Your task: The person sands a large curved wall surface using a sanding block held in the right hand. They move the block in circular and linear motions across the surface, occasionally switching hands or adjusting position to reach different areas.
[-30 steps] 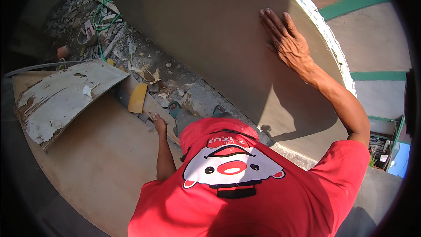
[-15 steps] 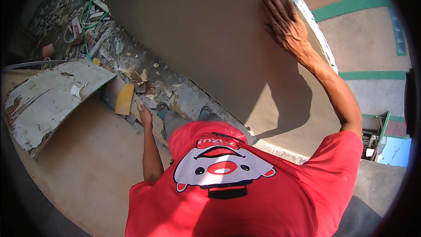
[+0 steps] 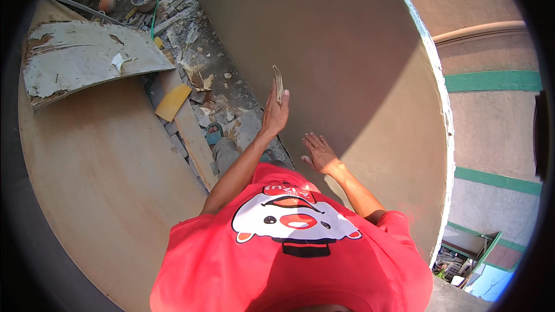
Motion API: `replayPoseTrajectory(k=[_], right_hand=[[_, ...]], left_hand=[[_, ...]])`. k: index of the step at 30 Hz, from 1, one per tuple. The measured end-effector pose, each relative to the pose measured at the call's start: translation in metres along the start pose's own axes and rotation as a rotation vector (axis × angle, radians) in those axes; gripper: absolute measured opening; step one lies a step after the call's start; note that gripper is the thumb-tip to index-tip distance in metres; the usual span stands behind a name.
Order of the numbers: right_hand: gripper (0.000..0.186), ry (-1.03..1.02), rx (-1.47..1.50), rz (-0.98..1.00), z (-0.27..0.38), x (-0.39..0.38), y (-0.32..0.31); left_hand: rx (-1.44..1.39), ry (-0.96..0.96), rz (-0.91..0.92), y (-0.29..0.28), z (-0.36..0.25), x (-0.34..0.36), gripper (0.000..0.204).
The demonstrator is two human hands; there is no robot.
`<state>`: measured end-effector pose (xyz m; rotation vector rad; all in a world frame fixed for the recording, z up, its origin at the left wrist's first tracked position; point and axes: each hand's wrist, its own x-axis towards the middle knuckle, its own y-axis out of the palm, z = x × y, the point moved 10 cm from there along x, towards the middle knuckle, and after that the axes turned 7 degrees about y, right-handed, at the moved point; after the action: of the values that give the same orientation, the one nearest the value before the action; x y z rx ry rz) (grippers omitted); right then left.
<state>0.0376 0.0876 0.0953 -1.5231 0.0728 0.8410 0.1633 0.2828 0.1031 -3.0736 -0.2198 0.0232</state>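
My right hand lies with its fingers stretched out on the smooth grey-brown plastered wall, low down and near my body. To its left and a little farther off, my left hand is closed on a thin beige layered piece, held edge-on beside the wall face. Whether that piece is folded paper or a flat pad I cannot tell. Sunlight falls across the near right part of the wall, and the rest is in shade.
A curved sheet stands at left, with a peeling white panel on it. Near my sandaled foot are a yellow piece and a plank. Rubble, a green hose and a bucket lie beyond.
My right hand has come down from the wall's top edge toward my body. My left hand has risen from beside the plank to the wall, and the beige piece in it now shows.
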Motion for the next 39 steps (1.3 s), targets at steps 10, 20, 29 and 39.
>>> replayPoseTrajectory(k=[10,20,29,39], right_hand=[[0.063,0.462,0.641,0.039,-0.105,-0.113,0.125],[0.064,0.476,0.927,0.189,-0.141,-0.135,0.203],[0.06,0.584,0.943,0.185,-0.151,-0.122,0.186],[0.049,0.465,0.84,0.273,-0.148,-0.106,0.2]], left_hand=[[-0.233,-0.043,-0.041,0.191,-0.014,-0.034,0.09],[-0.147,0.142,-0.155,0.162,-0.006,0.025,0.092],[-0.17,0.076,-0.215,0.13,0.004,0.068,0.088],[-0.123,0.13,-0.116,0.135,-0.012,0.071,0.083]])
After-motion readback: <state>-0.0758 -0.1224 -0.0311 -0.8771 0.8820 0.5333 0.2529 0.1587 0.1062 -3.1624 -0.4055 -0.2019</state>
